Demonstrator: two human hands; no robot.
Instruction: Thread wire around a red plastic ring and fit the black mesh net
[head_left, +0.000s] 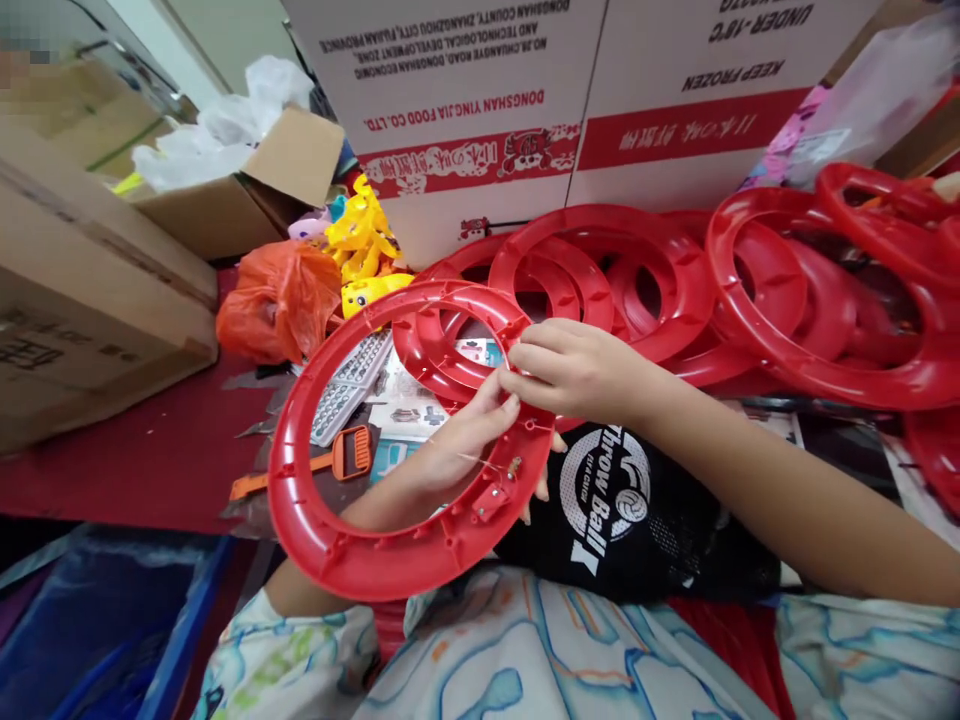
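I hold a large red plastic ring (315,520) tilted over my lap. My left hand (465,440) reaches through the ring and grips its right rim, thumb up. My right hand (574,370) is closed in a pinch at the same rim, touching the left thumb; what it pinches is too small to name. A thin string and a small metal fitting (514,466) lie on the rim below the hands. A black mesh "Throw Ball" bag (637,510) rests under my right forearm.
Several more red rings (750,290) are piled behind the hands. A printed cardboard carton (525,90) stands at the back, brown boxes (90,290) at the left. An orange bag (277,300), yellow toys (364,245), and an orange-handled tool (337,458) lie on the red table.
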